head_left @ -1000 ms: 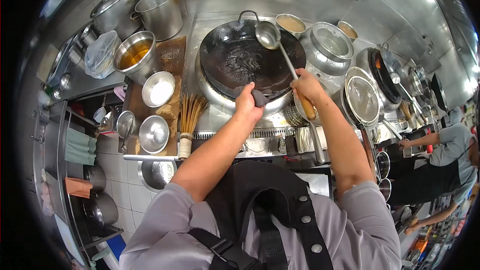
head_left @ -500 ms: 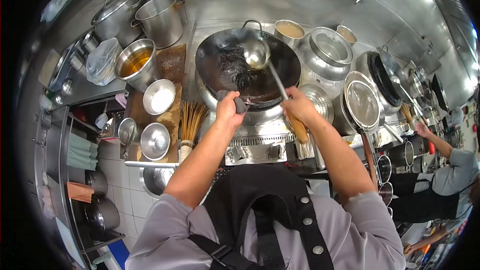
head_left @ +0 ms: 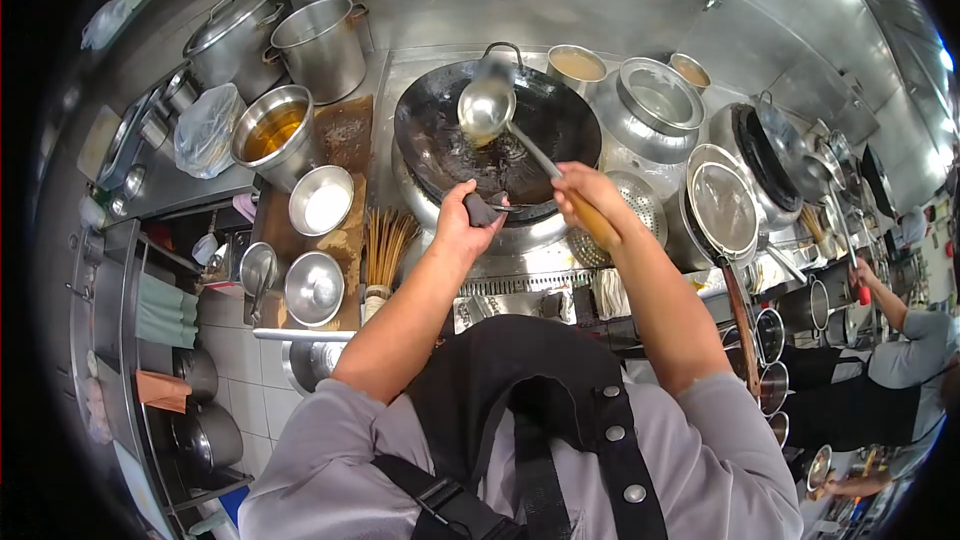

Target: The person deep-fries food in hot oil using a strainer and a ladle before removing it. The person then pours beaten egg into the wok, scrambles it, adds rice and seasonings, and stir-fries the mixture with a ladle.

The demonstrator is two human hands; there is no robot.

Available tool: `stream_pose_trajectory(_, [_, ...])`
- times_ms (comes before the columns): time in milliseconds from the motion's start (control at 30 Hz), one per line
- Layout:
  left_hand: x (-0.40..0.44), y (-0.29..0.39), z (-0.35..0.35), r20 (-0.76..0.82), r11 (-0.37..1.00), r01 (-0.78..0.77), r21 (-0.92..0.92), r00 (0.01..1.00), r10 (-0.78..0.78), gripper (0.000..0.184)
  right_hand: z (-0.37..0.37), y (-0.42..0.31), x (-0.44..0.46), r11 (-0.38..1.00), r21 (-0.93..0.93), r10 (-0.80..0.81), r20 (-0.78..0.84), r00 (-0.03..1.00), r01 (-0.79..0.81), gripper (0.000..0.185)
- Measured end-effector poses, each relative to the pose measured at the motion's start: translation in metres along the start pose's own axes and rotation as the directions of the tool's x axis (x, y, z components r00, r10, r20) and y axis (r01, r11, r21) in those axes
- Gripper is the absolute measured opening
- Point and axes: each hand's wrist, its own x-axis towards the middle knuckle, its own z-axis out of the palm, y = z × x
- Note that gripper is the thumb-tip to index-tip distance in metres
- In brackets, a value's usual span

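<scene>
A large black wok [head_left: 430,140] sits on the burner in front of me, its inside shiny with liquid. My left hand [head_left: 470,220] is closed around its near handle, with a dark cloth [head_left: 482,210] between palm and metal. In my right hand [head_left: 592,198] is the wooden handle of a long metal ladle [head_left: 487,108]. The ladle's bowl hangs over the middle of the wok, and yellowish liquid shows just below it. Right of the wok lies a perforated skimmer [head_left: 632,202], close to my right hand but not held.
To the left stand a pot of amber oil [head_left: 272,130], a bowl of white contents [head_left: 322,202], an empty metal bowl [head_left: 314,288] and bamboo sticks [head_left: 388,245]. Strainers [head_left: 724,208] rest at the right. Another person [head_left: 905,350] works farther right, beside more woks.
The ladle has moved left in the wok, and its bowl is tilted differently. Yellowish liquid now shows beneath it. My left hand stays on the wok's handle.
</scene>
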Motion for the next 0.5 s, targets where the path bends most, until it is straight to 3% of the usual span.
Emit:
stream_pose_trajectory(100, [0.017, 0.006, -0.007, -0.023, 0.996, 0.066, 0.065, 0.998, -0.065, 0.036, 0.016, 0.001, 0.032, 0.88, -0.433, -0.298, -0.176, 0.938, 0.198, 0.041])
stream_pose_trajectory(133, [0.021, 0.01, -0.009, -0.048, 0.986, 0.12, 0.115, 0.992, -0.115, 0.036, 0.012, 0.006, 0.026, 0.883, -0.424, -0.299, -0.182, 0.937, 0.2, 0.041])
stream_pose_trajectory(200, [0.03, 0.012, -0.014, -0.033, 0.978, 0.132, 0.163, 0.991, -0.128, 0.033, 0.002, 0.023, 0.003, 0.538, -0.811, -0.481, -0.072, 0.874, 0.229, 0.04])
stream_pose_trajectory(233, [0.037, 0.014, -0.018, -0.006, 0.975, 0.126, 0.181, 0.992, -0.127, 0.028, 0.019, 0.013, -0.031, 0.719, -0.688, -0.29, -0.174, 0.941, 0.095, 0.044])
stream_pose_trajectory(267, [0.045, 0.013, -0.023, 0.019, 0.973, 0.121, 0.195, 0.992, -0.127, 0.024, 0.007, 0.012, -0.029, 0.721, -0.687, -0.293, -0.18, 0.939, 0.093, 0.044])
stream_pose_trajectory(333, [0.042, 0.005, -0.022, -0.034, 0.974, 0.191, 0.124, 0.982, -0.188, 0.016, -0.011, 0.006, -0.036, 0.979, -0.199, -0.029, 0.089, 0.996, 0.047, 0.054])
stream_pose_trajectory(367, [0.036, -0.003, -0.027, -0.009, 0.978, 0.157, 0.136, 0.987, -0.158, 0.015, -0.014, 0.008, -0.037, 0.894, -0.433, -0.113, 0.041, 0.993, 0.12, 0.058])
stream_pose_trajectory(400, [0.019, -0.01, -0.024, 0.016, 0.982, 0.12, 0.147, 0.992, -0.124, 0.014, -0.018, 0.013, -0.04, 0.895, -0.428, -0.118, 0.042, 0.992, 0.125, 0.058])
stream_pose_trajectory(433, [0.0, -0.018, -0.02, 0.029, 0.988, 0.084, 0.126, 0.996, -0.089, 0.012, -0.024, 0.024, -0.044, 0.603, -0.742, -0.402, 0.033, 0.915, 0.292, 0.062])
stream_pose_trajectory(467, [-0.016, -0.024, -0.016, 0.023, 0.987, 0.084, 0.138, 0.996, -0.089, 0.012, -0.03, 0.031, -0.047, 0.19, -0.93, -0.634, 0.128, 0.763, 0.314, 0.065])
stream_pose_trajectory(500, [-0.029, -0.031, -0.01, 0.023, 0.988, 0.008, 0.151, 1.0, -0.011, 0.012, -0.036, 0.023, -0.062, 0.45, -0.845, -0.552, -0.01, 0.834, 0.287, 0.071])
